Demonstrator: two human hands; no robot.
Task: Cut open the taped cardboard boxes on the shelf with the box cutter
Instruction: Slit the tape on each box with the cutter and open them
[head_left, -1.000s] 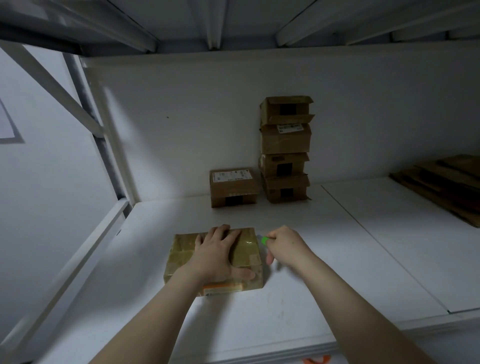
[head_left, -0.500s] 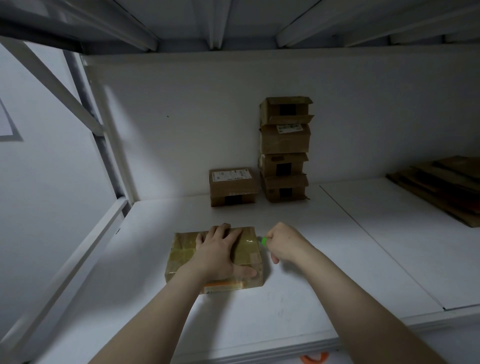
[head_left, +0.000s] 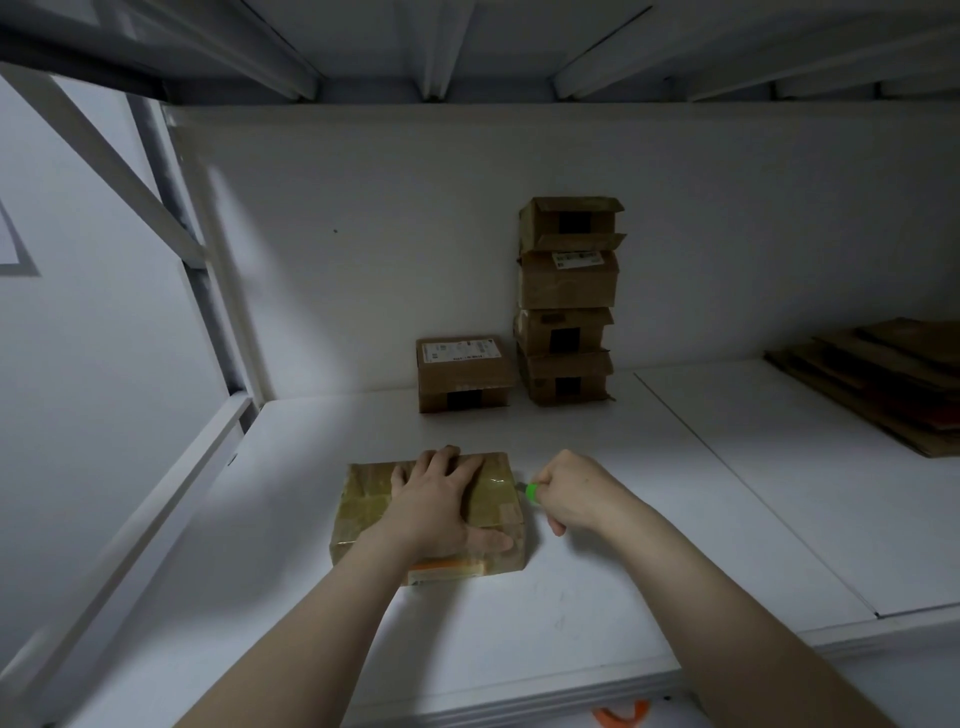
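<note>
Taped box (head_left: 363, 501) flat on shelf (head_left: 571, 597), at 7 o'clock of box stack (head_left: 569, 280). Your left hand (head_left: 436, 506) presses its top, fingers spread. Your right hand (head_left: 576, 493) grips green box cutter (head_left: 532, 491), tip at box's 3 o'clock edge. Cut shallow along tape seam; move left thumb clear of that edge first

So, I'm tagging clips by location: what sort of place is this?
Probably a storeroom: white metal shelving, stacked cardboard boxes with shipping labels, and flattened cardboard piled at right.
</note>
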